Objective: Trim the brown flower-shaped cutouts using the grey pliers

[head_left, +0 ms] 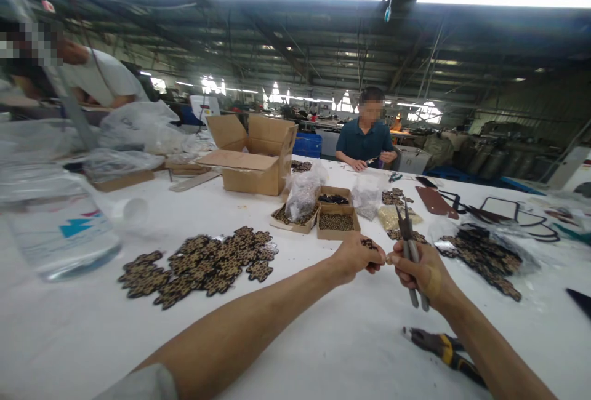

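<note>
Near the middle of the white table, my left hand (359,257) is closed on a small brown patterned piece (369,244), mostly hidden by the fingers. My right hand (418,268) is just to its right, with grey-handled pliers (409,237) held in it, jaws pointing up. Between my right thumb and index finger is a tiny gold-coloured part (389,258), close to my left fingertips. A pile of flower-shaped patterned pieces (207,261) lies to the left. Beyond my hands stands a small box of brass-coloured bits (337,221).
Yellow-and-black pliers (446,351) lie beside my right forearm. A large water bottle (60,228) is at the left, an open cardboard box (253,157) farther back. More patterned pieces (484,255) lie at the right. A person (366,135) is across the table.
</note>
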`<state>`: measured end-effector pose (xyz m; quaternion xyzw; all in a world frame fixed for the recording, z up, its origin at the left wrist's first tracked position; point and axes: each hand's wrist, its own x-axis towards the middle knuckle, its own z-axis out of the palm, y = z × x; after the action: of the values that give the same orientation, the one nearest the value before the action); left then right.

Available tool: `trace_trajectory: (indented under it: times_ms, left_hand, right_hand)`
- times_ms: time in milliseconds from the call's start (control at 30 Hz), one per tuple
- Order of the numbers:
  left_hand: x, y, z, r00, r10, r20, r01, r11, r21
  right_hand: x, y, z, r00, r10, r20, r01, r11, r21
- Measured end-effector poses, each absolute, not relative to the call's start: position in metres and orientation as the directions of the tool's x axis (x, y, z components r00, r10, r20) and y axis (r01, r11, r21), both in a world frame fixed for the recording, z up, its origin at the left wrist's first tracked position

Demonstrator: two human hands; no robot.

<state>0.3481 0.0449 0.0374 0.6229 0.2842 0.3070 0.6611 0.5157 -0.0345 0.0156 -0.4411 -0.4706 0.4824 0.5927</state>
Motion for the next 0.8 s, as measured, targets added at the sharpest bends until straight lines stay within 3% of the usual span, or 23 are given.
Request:
trace_trajectory:
  times_ms: [467, 800]
  left_hand:
    - [0.344, 0.052, 0.035, 0.596, 0.803, -0.01, -0.178, 0.145, 0.973]
    - [0.348, 0.05, 0.027, 0.603, 0.789, 0.118, -0.165, -0.021, 0.986]
  right_hand:
    - [0.518, -0.025, 0.003, 0.084, 0.98, 0.178, -0.073, 0.184, -0.98]
    - [0.507, -0.032, 0.012, 0.152, 0.975, 0.164, -0.059, 0.174, -0.983]
